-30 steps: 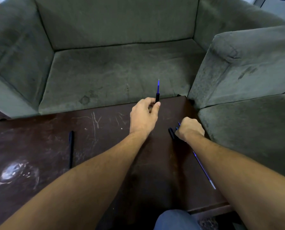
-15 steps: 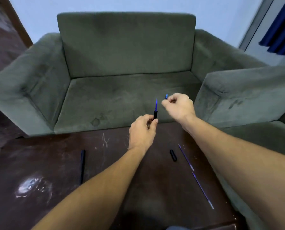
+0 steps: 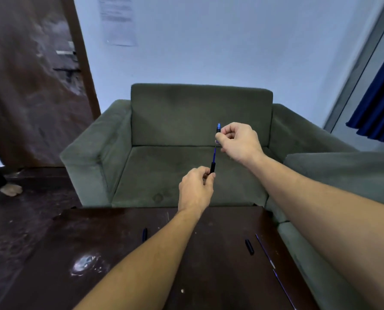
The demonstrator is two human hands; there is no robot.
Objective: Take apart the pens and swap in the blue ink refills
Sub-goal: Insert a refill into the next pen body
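Midair, blue refill (image 3: 214, 154) between left fingers (image 3: 209, 173), right fingers (image 3: 219, 137)

A blue ink refill (image 3: 214, 153) rises from a black pen barrel (image 3: 212, 168) before a grey-green sofa (image 3: 200, 115); dark brown, scuffed counter (image 3: 209, 276) near, navy curtain (image 3: 379, 108) far right, pale blue wall (image 3: 209, 41).

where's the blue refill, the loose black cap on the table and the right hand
blue refill (image 3: 214, 154), head view, on the bare blue shaft between the two hands
loose black cap (image 3: 249, 247), head view, on the middle of its body
right hand (image 3: 240, 140), head view, on the back of the hand
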